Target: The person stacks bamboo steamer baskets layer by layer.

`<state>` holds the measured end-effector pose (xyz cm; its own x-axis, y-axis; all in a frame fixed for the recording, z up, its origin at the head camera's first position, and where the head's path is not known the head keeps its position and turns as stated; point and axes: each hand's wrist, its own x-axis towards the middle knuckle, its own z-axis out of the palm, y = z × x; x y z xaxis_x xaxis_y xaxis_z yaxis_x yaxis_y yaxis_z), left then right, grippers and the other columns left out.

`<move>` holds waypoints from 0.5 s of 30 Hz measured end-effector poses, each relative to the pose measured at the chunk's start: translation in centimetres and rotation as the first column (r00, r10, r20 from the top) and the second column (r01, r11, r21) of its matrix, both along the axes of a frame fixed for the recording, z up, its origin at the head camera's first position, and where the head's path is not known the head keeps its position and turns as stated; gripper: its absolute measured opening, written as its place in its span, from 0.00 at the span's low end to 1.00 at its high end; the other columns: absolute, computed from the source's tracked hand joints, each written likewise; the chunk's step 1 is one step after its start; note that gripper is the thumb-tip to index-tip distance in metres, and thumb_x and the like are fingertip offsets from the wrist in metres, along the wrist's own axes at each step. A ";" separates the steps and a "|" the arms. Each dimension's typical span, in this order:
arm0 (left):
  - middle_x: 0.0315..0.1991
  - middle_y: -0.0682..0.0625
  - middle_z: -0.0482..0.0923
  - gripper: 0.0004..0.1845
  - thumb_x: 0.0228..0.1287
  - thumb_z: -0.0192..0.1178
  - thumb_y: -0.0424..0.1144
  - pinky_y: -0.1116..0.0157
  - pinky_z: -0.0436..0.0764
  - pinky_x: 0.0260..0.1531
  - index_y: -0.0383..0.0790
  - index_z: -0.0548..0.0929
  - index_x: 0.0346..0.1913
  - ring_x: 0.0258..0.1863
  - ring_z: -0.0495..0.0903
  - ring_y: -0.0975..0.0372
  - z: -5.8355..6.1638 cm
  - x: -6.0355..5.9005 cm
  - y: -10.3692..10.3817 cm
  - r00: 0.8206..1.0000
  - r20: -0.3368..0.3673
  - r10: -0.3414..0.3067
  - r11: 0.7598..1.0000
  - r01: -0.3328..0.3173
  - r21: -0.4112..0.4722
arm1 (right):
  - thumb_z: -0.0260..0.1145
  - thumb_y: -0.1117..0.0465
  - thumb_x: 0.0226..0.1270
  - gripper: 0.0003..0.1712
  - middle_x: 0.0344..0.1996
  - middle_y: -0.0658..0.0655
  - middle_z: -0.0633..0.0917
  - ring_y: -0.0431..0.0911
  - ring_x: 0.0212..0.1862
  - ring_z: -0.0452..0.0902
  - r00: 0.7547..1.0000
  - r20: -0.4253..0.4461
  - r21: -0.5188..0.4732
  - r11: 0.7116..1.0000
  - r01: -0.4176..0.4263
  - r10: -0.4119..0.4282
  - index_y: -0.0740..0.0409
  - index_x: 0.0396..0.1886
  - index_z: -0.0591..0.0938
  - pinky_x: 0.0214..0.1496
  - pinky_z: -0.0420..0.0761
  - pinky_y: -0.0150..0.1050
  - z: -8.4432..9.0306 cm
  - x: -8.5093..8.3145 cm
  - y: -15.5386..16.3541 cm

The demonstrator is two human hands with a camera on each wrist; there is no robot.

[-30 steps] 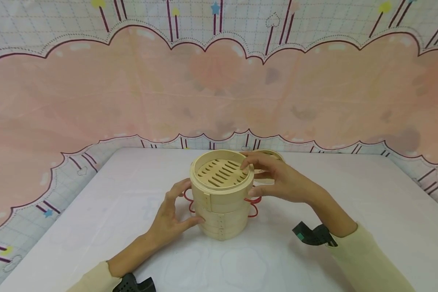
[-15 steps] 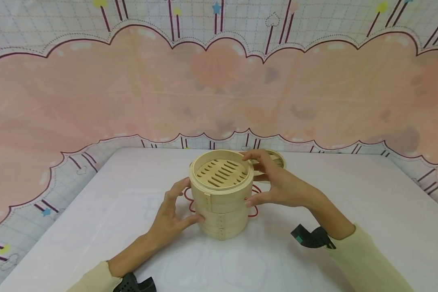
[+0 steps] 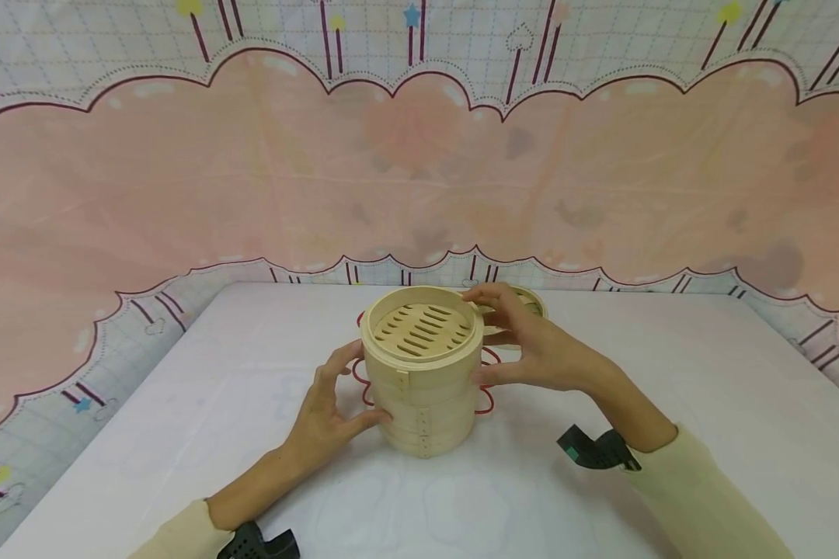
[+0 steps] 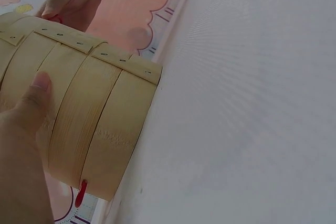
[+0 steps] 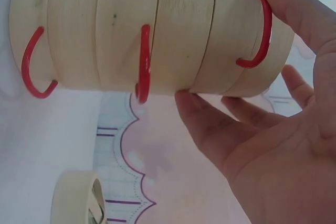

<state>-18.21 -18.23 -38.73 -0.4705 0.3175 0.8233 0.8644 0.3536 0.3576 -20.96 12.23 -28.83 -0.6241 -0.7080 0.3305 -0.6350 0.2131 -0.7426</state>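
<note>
Three steamer tiers [image 3: 422, 373] stand stacked mid-frame on the table [image 3: 601, 481]; left hand [image 3: 328, 411] cups the base, right hand [image 3: 531, 349] pinches the top rim. Wrist views: we'd seat it squarely, red handles [image 5: 143, 61] aligned.

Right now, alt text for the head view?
Two bare hands hold a stack of round bamboo steamer baskets with red wire handles on a white table: the left hand at its lower side, the right hand gripping the top tier. A round bamboo lid lies behind.
</note>
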 end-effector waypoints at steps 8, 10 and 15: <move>0.63 0.44 0.67 0.48 0.51 0.65 0.60 0.58 0.67 0.46 0.32 0.57 0.64 0.58 0.68 0.59 -0.4 -0.5 0.1 1.000 -0.015 -0.003 1.000 0.003 0.007 | 0.76 0.63 0.52 0.42 0.64 0.55 0.66 0.53 0.64 0.68 0.999 0.033 -0.007 1.000 0.005 -0.005 0.54 0.65 0.64 0.57 0.74 0.44 0.1 -0.6 0.3; 0.63 0.42 0.66 0.47 0.51 0.65 0.60 0.58 0.67 0.45 0.31 0.57 0.64 0.57 0.68 0.59 -0.4 -0.6 0.2 1.000 -0.019 -0.008 1.000 0.008 0.010 | 0.76 0.63 0.52 0.41 0.64 0.55 0.66 0.54 0.64 0.68 0.999 0.040 -0.009 1.000 0.004 -0.004 0.55 0.63 0.65 0.57 0.74 0.44 0.1 -0.7 0.3; 0.64 0.43 0.66 0.47 0.52 0.64 0.60 0.59 0.68 0.46 0.32 0.58 0.65 0.58 0.68 0.60 -0.1 -0.4 0.3 1.000 -0.008 0.012 1.000 -0.012 0.005 | 0.75 0.65 0.53 0.37 0.62 0.55 0.69 0.52 0.62 0.70 0.999 0.035 -0.013 1.000 0.001 0.000 0.56 0.61 0.67 0.54 0.76 0.42 0.1 -1.0 0.5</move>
<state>-18.61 -17.88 -38.83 -0.4678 0.3082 0.8283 0.8629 0.3621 0.3526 -21.93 12.71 -28.68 -0.6357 -0.7035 0.3177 -0.6086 0.2036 -0.7669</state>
